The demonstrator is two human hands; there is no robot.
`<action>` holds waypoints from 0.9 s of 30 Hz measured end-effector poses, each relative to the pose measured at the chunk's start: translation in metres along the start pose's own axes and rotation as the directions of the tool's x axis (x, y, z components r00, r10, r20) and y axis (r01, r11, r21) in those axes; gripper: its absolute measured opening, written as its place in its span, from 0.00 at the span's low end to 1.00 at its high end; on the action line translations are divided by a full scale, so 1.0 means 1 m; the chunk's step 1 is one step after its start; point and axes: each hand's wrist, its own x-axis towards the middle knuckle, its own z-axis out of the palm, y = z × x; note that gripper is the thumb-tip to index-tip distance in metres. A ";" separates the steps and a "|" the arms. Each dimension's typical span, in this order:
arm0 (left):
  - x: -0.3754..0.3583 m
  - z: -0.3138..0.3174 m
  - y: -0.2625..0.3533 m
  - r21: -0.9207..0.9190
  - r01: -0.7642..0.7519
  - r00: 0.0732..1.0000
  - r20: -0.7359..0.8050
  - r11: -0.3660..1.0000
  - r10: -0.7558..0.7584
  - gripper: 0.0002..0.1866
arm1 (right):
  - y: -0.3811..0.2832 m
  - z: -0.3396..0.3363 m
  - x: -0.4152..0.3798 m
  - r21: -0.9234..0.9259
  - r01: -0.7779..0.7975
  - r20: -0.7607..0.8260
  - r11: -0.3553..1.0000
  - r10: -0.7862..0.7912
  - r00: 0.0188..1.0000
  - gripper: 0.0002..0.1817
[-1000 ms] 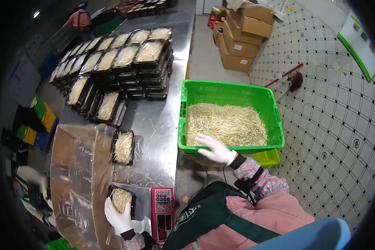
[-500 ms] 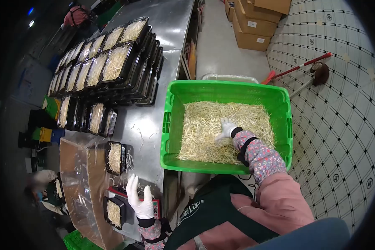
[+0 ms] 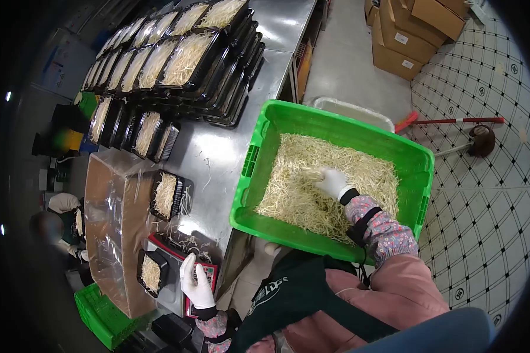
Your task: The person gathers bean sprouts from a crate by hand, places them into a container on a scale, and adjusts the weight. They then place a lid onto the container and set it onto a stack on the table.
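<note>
My right hand (image 3: 334, 183), in a white glove, is down in the green crate (image 3: 341, 120), its fingers curled into the pale bean sprouts (image 3: 312, 203) with a tuft of them at the fingertips. My left hand (image 3: 196, 283), also gloved, is held up beside the red-edged scale (image 3: 172, 281); its fingers are raised, the thumb stands apart and nothing is in it. On the scale sits a black tray of bean sprouts (image 3: 151, 274), slightly tilted. Another filled tray (image 3: 167, 195) stands on the steel table just beyond, with loose sprouts around it.
Stacked filled trays (image 3: 185, 62) cover the far part of the steel table (image 3: 218, 154). A cardboard box lined with clear plastic (image 3: 112, 217) stands left of the scale. Cardboard boxes (image 3: 403, 38) and a red-handled tool (image 3: 459, 120) are on the floor. Another person (image 3: 68, 226) is at far left.
My right hand has gone from spread on the sprouts to curled into them. The crate now appears turned at an angle, and the whole view has shifted. My left hand stays raised by the scale.
</note>
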 end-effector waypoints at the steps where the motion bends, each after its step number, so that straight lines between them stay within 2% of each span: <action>1: -0.001 0.000 -0.001 -0.009 -0.010 1.000 -0.001 1.000 0.010 0.15 | -0.001 0.019 0.007 -0.086 0.027 0.036 0.996 -0.024 0.999 0.28; 2: -0.001 -0.001 -0.002 -0.017 -0.018 1.000 -0.005 1.000 0.018 0.15 | -0.001 0.036 0.005 -0.088 0.041 0.039 0.995 -0.037 0.999 0.28; 4: -0.005 -0.007 -0.003 0.008 -0.007 1.000 -0.026 1.000 0.008 0.15 | -0.017 0.065 -0.006 -0.389 0.215 -0.018 0.896 -0.241 0.970 0.38; 5: -0.008 -0.010 -0.005 -0.001 0.011 0.999 -0.038 1.000 -0.011 0.15 | -0.018 0.078 -0.007 -0.530 0.213 0.018 0.821 -0.239 0.971 0.44; 6: -0.010 -0.014 -0.008 -0.014 0.027 0.998 -0.050 1.000 -0.028 0.15 | -0.015 0.082 -0.004 -0.528 0.226 0.025 0.818 -0.252 0.967 0.44; 8: -0.018 -0.025 -0.020 0.027 0.034 0.997 -0.077 0.999 -0.032 0.15 | -0.004 0.080 0.001 -0.333 0.194 0.132 0.923 -0.158 0.979 0.43; 9: -0.021 -0.029 -0.029 0.013 0.046 0.994 -0.103 0.999 -0.045 0.15 | -0.004 0.070 0.002 -0.299 0.166 0.152 0.940 -0.125 0.981 0.37; 10: -0.025 -0.033 -0.039 -0.005 0.057 0.990 -0.128 0.998 -0.057 0.15 | 0.006 0.070 0.004 -0.308 0.175 0.153 0.935 -0.133 0.979 0.37; 12: -0.031 -0.043 -0.057 -0.057 0.088 0.982 -0.161 0.995 -0.096 0.15 | 0.020 0.063 0.011 -0.103 0.092 0.017 0.990 -0.091 0.996 0.31; 14: -0.034 -0.056 -0.072 -0.019 0.067 0.976 -0.208 0.998 -0.070 0.15 | 0.001 0.028 0.009 -0.033 0.010 0.008 0.999 -0.010 1.000 0.27; 16: -0.036 -0.071 -0.091 -0.021 0.108 0.959 -0.263 0.994 -0.109 0.14 | -0.027 -0.006 -0.001 0.078 -0.021 -0.060 0.997 0.025 0.998 0.29; 18: -0.037 -0.087 -0.116 -0.070 0.134 0.933 -0.326 0.989 -0.149 0.14 | -0.049 -0.027 -0.003 0.138 0.149 -0.203 0.979 -0.119 0.972 0.28; 19: -0.038 -0.097 -0.131 -0.091 0.134 0.915 -0.371 0.987 -0.159 0.14 | -0.082 -0.044 -0.008 0.264 0.177 -0.188 0.948 -0.130 0.974 0.27; 20: -0.040 -0.107 -0.147 -0.093 0.107 0.902 -0.409 0.990 -0.136 0.16 | -0.127 -0.059 -0.020 0.394 0.203 -0.154 0.896 -0.154 0.976 0.27; 22: -0.039 -0.130 -0.156 -0.069 0.117 0.853 -0.505 0.991 -0.136 0.17 | -0.195 -0.060 -0.023 0.527 0.304 -0.118 0.793 -0.286 0.951 0.24; 24: -0.043 -0.148 -0.185 -0.164 0.115 0.799 -0.571 0.980 -0.189 0.17 | -0.266 -0.040 -0.024 0.667 0.278 -0.002 0.691 -0.372 0.928 0.25; 26: -0.052 -0.163 -0.213 -0.294 0.129 0.760 -0.584 0.947 -0.285 0.18 | -0.331 -0.008 -0.025 0.714 0.254 0.130 0.652 -0.480 0.868 0.27; 27: -0.056 -0.167 -0.231 -0.371 0.118 0.741 -0.584 0.921 -0.330 0.20 | -0.367 0.010 -0.029 0.648 0.379 0.129 0.661 -0.586 0.800 0.27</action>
